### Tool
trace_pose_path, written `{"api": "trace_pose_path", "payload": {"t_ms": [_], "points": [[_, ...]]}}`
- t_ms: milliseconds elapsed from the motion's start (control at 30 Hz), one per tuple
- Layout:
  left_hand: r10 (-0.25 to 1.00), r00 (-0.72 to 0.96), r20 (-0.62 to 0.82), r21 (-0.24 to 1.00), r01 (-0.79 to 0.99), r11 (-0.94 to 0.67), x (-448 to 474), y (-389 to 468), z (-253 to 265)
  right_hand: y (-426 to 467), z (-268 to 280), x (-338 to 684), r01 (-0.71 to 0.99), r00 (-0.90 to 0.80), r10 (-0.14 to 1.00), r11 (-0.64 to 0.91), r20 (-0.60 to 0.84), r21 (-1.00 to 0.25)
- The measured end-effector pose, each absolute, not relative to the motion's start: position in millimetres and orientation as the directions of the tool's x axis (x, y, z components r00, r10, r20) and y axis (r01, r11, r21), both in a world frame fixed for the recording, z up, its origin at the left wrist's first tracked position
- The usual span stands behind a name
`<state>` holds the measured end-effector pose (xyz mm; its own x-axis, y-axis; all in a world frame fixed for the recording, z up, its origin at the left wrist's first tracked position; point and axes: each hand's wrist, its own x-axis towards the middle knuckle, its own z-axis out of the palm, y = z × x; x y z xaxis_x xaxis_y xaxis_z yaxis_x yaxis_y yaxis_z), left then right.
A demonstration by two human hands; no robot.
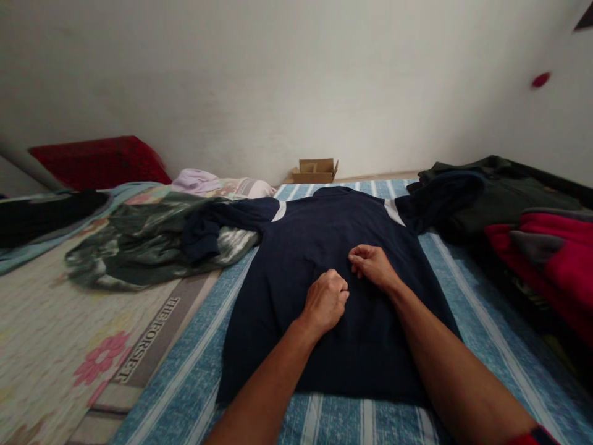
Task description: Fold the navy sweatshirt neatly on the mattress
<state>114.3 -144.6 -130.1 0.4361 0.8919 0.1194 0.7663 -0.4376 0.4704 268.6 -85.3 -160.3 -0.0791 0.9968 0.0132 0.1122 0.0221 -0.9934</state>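
A dark navy long-sleeved top [338, 358] with white shoulder bands lies spread out, its collar toward the wall and its hem toward me. Over its middle, my left hand [327, 300] is closed like a fist, knuckles up. Slightly farther out and to the right, my right hand [373, 264] is closed too, thumb and fingers pressed together. The two hands are close but apart. Whatever the fingers hold, if anything, is hidden. Small creases show in the cloth near the left hand. One sleeve reaches left onto a grey-green patterned garment [139, 241]; the other reaches right toward dark clothes.
Beneath the top is a blue striped sheet [486, 321]. On the right lie dark green clothes [504, 191] and a red-pink garment [569, 247]. A cardboard box [315, 172] stands by the wall. Left are a floral bedcover [46, 334], a lilac cloth [195, 180] and a red item [99, 162].
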Motion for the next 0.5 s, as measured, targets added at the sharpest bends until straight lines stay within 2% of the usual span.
{"api": "trace_pose_path", "payload": {"t_ms": [367, 500], "points": [[0.932, 0.354, 0.078, 0.505, 0.792, -0.343, 115.6, -143.2, -131.5, -84.4, -161.1, 268.9, 0.119, -0.085, 0.996, 0.036, 0.026, -0.992], [0.933, 0.351, 0.082, 0.467, 0.813, -0.347, 117.9, -141.8, -133.0, -85.0, -160.5, 268.8, 0.122, -0.084, 0.996, 0.035, 0.025, -0.992]]}}
